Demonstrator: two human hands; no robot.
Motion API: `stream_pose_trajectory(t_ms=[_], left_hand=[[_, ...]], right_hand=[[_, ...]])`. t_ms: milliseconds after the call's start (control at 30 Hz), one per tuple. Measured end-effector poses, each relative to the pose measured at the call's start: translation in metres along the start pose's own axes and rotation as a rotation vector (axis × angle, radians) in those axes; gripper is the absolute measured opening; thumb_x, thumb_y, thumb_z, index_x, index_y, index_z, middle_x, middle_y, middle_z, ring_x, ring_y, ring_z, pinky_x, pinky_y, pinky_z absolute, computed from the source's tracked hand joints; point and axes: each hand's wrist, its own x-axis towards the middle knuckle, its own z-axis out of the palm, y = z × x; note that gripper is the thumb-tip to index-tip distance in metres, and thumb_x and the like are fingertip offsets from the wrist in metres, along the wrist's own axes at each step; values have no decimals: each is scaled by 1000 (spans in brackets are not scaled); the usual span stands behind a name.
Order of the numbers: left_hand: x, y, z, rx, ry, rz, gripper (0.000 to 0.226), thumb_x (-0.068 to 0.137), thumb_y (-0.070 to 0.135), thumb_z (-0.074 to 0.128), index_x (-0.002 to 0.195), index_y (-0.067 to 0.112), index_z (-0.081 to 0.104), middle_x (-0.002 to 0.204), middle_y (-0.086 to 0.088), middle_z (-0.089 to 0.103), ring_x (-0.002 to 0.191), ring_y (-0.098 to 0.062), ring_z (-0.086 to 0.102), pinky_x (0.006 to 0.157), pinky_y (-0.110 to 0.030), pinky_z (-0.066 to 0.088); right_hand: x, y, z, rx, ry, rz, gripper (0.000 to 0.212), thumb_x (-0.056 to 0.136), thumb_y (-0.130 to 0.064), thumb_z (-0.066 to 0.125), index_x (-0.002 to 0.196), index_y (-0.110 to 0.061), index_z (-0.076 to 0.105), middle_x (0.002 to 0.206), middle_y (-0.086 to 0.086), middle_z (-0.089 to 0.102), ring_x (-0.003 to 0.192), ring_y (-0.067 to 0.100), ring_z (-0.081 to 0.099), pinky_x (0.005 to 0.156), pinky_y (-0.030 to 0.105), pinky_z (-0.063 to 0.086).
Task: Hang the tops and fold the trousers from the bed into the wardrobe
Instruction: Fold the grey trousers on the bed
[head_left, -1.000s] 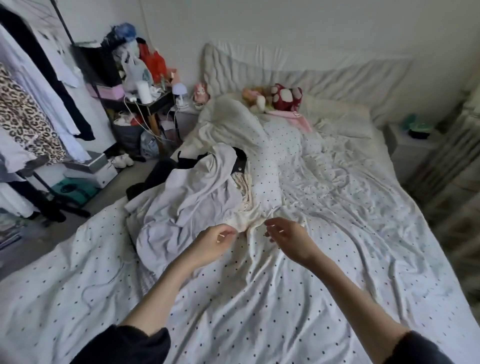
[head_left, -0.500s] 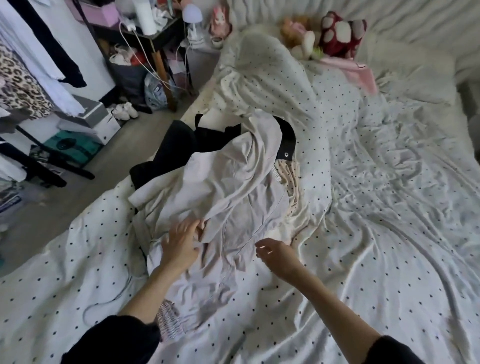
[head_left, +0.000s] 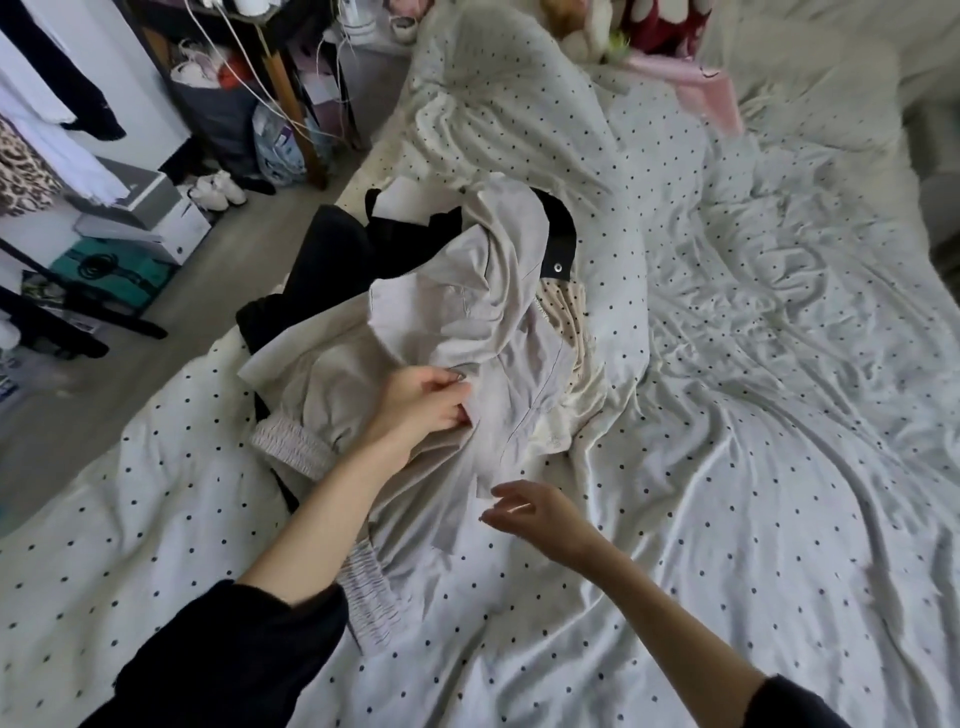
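Now the left hand (head_left: 423, 402) has gripped the grey garment (head_left: 483, 332); right hand (head_left: 535, 514) hovers, loosely spread.

My left hand (head_left: 423, 402) pinches the crumpled pale-grey cotton garment (head_left: 467, 332) on the polka-dot white duvet (head_left: 727, 467), right hand (head_left: 540, 517) hovering loose.

Both arms are bare from wrist to upper forearm. The left sleeve (head_left: 228, 654) and right sleeve (head_left: 795, 704) are dark, loose fabric, bunched up near the elbows.
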Motion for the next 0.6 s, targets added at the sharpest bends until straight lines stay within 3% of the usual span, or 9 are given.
stream_pose_trajectory(t_ms=[67, 133, 267, 367, 500, 600], left_hand=[[-1, 6, 16, -40, -45, 42, 5, 87, 1, 60, 87, 6, 60, 74, -5, 64, 54, -4, 65, 55, -15, 53], [2, -3, 25, 6, -104, 69, 12, 89, 0, 57, 101, 0, 60, 80, -5, 65, 61, -4, 67, 61, -13, 53], [8, -62, 1, 430, -210, 145, 28, 92, 1, 53, 119, 2, 59, 108, 2, 62, 98, -7, 60, 83, -9, 46], [-1, -117, -45, 674, -149, 151, 36, 91, 1, 53, 126, 8, 57, 121, 2, 61, 115, -14, 56, 100, -22, 41], [-17, -180, -95, 876, -138, 177, 47, 88, -7, 52, 134, 2, 47, 140, -8, 43, 134, -16, 35, 103, -9, 19], [-20, -216, -112, 1037, -189, 171, 61, 87, -3, 56, 143, 3, 32, 154, -10, 18, 144, -22, 13, 117, -30, 15]], right_hand=[[-6, 7, -5, -6, 27, -7, 45, 83, -36, 69, 122, -16, 58, 108, -1, 66, 97, 11, 64, 76, 22, 52], [-6, 14, -5, -44, 42, -14, 48, 84, -39, 66, 124, -14, 57, 113, 1, 66, 99, 12, 63, 72, 19, 51], [6, 29, 21, -111, 24, 29, 48, 86, -34, 65, 124, -6, 57, 115, 8, 66, 102, 18, 63, 91, 30, 49], [12, 40, 52, -200, -19, 75, 45, 87, -34, 64, 124, -9, 57, 117, 7, 65, 107, 19, 60, 95, 31, 46], [11, 64, 98, -335, -112, 115, 55, 86, -39, 64, 132, -14, 48, 131, 6, 55, 118, 20, 54, 100, 34, 43], [8, 80, 126, -473, -145, 149, 82, 78, -49, 69, 143, -19, 27, 147, 4, 32, 131, 25, 38, 105, 44, 37]])
